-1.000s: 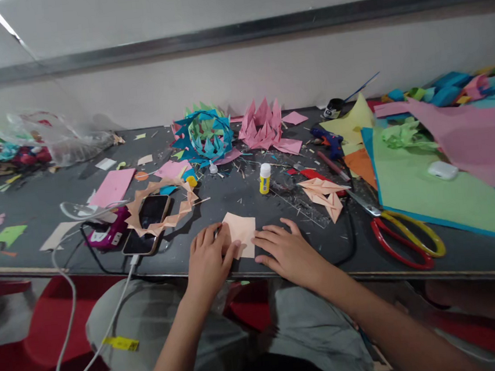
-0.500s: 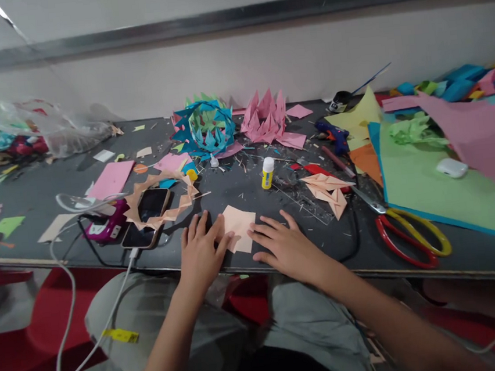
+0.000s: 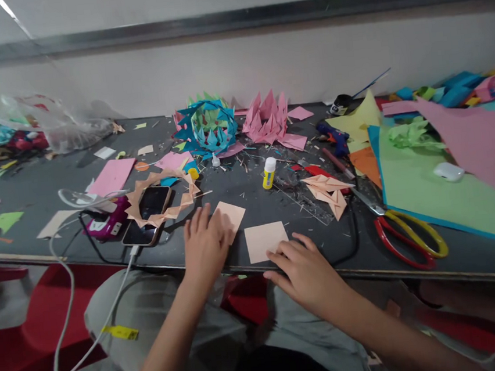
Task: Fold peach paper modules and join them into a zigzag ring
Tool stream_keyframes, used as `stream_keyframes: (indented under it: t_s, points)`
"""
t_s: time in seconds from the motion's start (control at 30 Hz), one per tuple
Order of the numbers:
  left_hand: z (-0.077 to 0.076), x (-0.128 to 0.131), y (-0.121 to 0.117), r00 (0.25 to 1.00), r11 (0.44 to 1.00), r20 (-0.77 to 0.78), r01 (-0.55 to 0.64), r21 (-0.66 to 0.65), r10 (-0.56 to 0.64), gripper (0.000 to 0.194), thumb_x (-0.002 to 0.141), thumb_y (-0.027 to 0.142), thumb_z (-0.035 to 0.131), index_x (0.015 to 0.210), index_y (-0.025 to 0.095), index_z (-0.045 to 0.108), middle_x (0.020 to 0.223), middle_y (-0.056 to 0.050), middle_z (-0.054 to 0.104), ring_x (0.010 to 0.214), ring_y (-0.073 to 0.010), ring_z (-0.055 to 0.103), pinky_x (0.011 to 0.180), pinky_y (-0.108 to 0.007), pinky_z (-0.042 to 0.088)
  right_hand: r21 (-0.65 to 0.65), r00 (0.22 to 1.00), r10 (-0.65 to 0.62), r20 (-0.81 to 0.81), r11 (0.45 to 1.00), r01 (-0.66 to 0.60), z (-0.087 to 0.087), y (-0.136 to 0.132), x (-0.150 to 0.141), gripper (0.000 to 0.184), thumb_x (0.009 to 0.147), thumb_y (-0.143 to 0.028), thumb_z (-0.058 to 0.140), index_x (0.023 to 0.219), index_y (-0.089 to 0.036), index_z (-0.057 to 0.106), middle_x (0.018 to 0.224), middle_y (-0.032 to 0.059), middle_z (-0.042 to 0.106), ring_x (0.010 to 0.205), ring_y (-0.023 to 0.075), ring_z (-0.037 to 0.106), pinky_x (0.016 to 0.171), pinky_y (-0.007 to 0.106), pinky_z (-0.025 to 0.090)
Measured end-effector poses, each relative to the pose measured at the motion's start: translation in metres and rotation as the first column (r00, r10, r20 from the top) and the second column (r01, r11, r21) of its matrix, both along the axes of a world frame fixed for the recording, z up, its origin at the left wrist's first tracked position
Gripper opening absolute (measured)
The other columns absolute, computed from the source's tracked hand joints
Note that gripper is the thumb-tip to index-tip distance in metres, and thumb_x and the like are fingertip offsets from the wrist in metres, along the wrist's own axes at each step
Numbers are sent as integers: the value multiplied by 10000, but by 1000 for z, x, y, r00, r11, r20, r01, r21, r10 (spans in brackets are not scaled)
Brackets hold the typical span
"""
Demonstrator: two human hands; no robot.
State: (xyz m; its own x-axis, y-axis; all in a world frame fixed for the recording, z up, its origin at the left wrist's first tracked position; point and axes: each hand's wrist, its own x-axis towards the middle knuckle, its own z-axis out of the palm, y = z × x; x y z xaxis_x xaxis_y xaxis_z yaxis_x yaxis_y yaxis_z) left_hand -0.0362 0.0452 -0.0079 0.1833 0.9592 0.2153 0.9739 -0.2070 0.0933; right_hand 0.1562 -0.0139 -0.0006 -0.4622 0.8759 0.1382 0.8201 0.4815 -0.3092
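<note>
Two peach paper pieces lie apart near the table's front edge. My left hand (image 3: pixel 205 240) rests flat, fingers stretched, over the lower left part of one peach paper (image 3: pixel 233 216). Fingertips of my right hand (image 3: pixel 296 262) touch the lower right corner of the other peach paper square (image 3: pixel 265 239); the fingers are spread. Beyond the papers a glue stick (image 3: pixel 268 173) stands upright with its white cap on. Folded peach paper pieces (image 3: pixel 329 192) lie to the right. On the left, a spiky peach paper ring (image 3: pixel 184 209) lies partly over a phone (image 3: pixel 141 235).
Red-and-yellow-handled scissors (image 3: pixel 404 237) lie at the right beside green paper sheets (image 3: pixel 440 190). At the back stand a blue folded-paper ring (image 3: pixel 216 133) and a pink one (image 3: pixel 266 122). A purple adapter (image 3: pixel 108 221) with cables is at the left. Paper scraps litter the table.
The stacked peach papers have come apart into two. One has shifted slightly left under my left hand; the other has slid right and nearer with my right hand.
</note>
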Motion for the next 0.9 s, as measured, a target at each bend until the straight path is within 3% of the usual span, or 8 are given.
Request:
stream_keyframes:
  t_s: [0.1,0.2,0.3,0.5,0.73,0.9]
  points:
    - [2,18,0,938,925,106,345,-161,-331,479,801,386,504,1216,152,464,1322,-107,429,1218,-237,371,992,-406,310,-71,998,47,-37,996,-50,0,10,6,188,820,-295,525,906,-177,643,803,49,608,794,192,551,737,355,445]
    - [7,28,3,887,861,202,454,-229,-415,480,779,259,548,1233,151,433,1254,-85,501,1155,-193,439,984,-371,321,-121,988,91,-128,987,-107,0,29,16,163,807,-267,548,913,-180,636,948,59,601,906,188,537,802,332,441]
    - [14,32,8,870,833,235,485,-265,-433,416,777,203,546,1186,175,476,1151,-47,579,1072,-180,505,981,-387,315,-138,986,74,-147,986,-95,-1,49,25,363,773,-230,589,1128,-175,533,1157,88,523,1075,215,464,910,368,392]
    - [19,34,12,891,845,188,453,-285,-414,418,761,252,584,1161,160,503,1154,-55,582,1064,-191,518,941,-351,367,-294,994,80,-77,951,-99,7,64,25,476,741,-189,617,1194,-198,468,1082,81,530,1040,220,481,876,357,385]
    - [6,25,8,952,928,53,307,-214,-303,613,773,515,493,1256,144,419,1361,-127,370,1251,-282,328,998,-477,278,-376,991,71,109,926,-25,22,68,15,325,751,-194,601,1060,-167,504,984,82,582,962,220,527,812,339,325]
    - [4,26,9,891,855,170,452,-254,-421,450,732,403,605,1120,191,521,1327,-87,427,1256,-240,326,1023,-451,240,-350,989,87,119,936,-40,19,72,17,163,746,-188,590,901,-180,543,938,59,562,920,211,508,772,319,316]
